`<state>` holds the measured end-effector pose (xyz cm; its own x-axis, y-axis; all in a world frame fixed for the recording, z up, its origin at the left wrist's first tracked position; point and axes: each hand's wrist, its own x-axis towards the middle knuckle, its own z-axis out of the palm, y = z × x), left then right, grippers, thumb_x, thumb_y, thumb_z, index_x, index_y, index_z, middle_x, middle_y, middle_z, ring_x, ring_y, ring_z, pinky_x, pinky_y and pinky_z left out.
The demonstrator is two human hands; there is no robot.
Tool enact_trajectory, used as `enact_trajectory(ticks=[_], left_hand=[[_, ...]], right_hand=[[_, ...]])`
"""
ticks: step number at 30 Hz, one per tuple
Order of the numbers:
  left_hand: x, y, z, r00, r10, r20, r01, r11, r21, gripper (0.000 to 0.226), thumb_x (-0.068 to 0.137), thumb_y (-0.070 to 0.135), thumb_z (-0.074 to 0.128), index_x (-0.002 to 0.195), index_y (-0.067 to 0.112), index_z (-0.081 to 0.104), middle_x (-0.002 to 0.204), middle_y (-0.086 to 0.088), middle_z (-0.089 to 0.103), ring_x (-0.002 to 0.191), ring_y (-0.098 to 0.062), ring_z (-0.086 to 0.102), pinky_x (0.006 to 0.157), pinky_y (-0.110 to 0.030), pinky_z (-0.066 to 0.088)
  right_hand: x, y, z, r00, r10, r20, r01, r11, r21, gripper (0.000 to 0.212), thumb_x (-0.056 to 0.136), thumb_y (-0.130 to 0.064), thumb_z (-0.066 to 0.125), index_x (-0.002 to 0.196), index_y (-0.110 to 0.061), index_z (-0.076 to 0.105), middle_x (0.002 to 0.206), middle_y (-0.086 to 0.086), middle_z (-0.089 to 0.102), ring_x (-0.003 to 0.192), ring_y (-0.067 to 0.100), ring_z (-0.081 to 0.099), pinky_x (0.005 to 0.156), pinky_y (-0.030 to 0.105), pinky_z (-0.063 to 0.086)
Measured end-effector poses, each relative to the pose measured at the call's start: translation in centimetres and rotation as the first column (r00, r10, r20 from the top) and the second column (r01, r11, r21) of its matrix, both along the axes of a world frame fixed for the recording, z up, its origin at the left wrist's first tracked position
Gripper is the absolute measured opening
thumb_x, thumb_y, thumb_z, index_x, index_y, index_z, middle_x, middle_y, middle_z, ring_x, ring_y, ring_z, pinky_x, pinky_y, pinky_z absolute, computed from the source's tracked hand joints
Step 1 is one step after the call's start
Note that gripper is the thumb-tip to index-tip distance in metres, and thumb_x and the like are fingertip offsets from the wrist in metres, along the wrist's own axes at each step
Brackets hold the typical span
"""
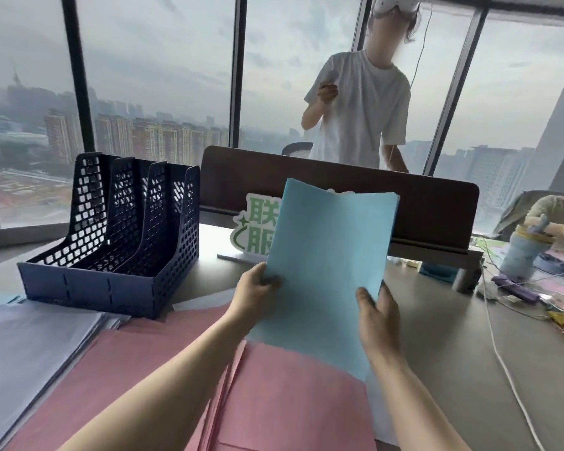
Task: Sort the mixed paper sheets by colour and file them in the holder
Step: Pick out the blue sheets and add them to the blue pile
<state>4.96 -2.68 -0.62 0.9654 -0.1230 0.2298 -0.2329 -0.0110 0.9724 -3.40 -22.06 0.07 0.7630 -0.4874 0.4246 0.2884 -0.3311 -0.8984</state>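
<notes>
Both hands are up holding a stack of blue sheets point(326, 268) above the worktop point(453, 353). The left hand point(253, 292) pinches the stack's left edge, thumb on the front, and the right hand point(376, 317) grips the lower right edge with its thumb on the front too. The sheets stand roughly upright, tilted a bit, and the top edge is uneven, so it's more than one sheet.

Right under the forearms, around 6 o'clock, lies a spread of pink sheets point(290, 402). Over at 8 o'clock there's a pile of pale lilac sheets point(30, 346). The dark blue mesh holder point(111, 236) sits at about 10 o'clock from the hands, slots showing nothing inside from here.

Behind the blue stack at 12 o'clock is a white sign with green characters point(258, 229), half hidden, against a brown divider point(420, 203). A person in a white t-shirt point(362, 105) stands past it.
</notes>
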Motion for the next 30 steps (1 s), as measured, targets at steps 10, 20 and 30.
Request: enact_trajectory(ticks=[10, 20, 30], left_hand=[[-4.1, 17.6, 6.0, 0.989, 0.148, 0.01, -0.148, 0.989, -0.011, 0.016, 0.074, 0.003, 0.067, 0.085, 0.013, 0.065, 0.07, 0.002, 0.071, 0.057, -0.01, 0.065, 0.056, -0.024, 0.056], [-10.1, 43.8, 2.3, 0.827, 0.552, -0.106, -0.479, 0.791, 0.381, 0.018, 0.086, -0.007, 0.06, 0.095, 0.005, 0.069, 0.096, -0.02, 0.071, 0.08, -0.028, 0.066, 0.081, -0.041, 0.056], [-10.0, 58.5, 0.4, 0.641, 0.768, -0.001, -0.543, 0.454, 0.706, 0.013, 0.081, 0.004, 0.068, 0.093, 0.008, 0.07, 0.084, -0.011, 0.067, 0.076, -0.025, 0.061, 0.066, -0.026, 0.043]], right_hand=[[0.7, 13.8, 5.0, 0.957, 0.287, -0.049, -0.286, 0.958, 0.013, 0.017, 0.087, -0.001, 0.048, 0.085, -0.01, 0.061, 0.069, -0.003, 0.058, 0.059, 0.007, 0.05, 0.054, 0.021, 0.038], [0.2, 36.9, 2.7, 0.537, 0.717, -0.444, -0.731, 0.659, 0.179, 0.012, 0.086, 0.003, 0.045, 0.087, 0.0, 0.057, 0.054, 0.011, 0.057, 0.037, 0.02, 0.054, 0.037, 0.024, 0.037], [1.6, 52.7, -0.4, 0.258, 0.82, -0.511, -0.738, 0.508, 0.444, 0.013, 0.092, 0.003, 0.036, 0.096, -0.002, 0.047, 0.042, 0.007, 0.058, 0.043, 0.026, 0.062, 0.046, 0.03, 0.055]])
